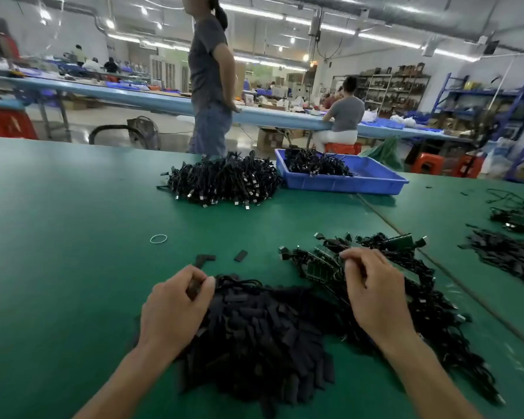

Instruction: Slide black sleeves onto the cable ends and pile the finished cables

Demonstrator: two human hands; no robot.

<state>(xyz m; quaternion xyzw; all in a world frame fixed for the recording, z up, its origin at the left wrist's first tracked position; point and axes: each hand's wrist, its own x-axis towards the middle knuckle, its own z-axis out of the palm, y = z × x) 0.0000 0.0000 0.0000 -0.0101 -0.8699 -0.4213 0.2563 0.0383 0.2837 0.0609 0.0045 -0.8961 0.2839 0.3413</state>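
At a green surface (73, 207), my left hand (176, 309) pinches one black sleeve (194, 288) at the edge of the sleeve heap (254, 343); the finished pile (224, 182) lies well beyond it. Further right, my right hand (372, 294) curls its fingers onto a cable end (330, 263) in the tangle of bare cables (421, 297), the two hands apart. The risk, as I judge it: lifting one cable may drag knotted neighbours along, or a flattened sleeve may snag on the connector.
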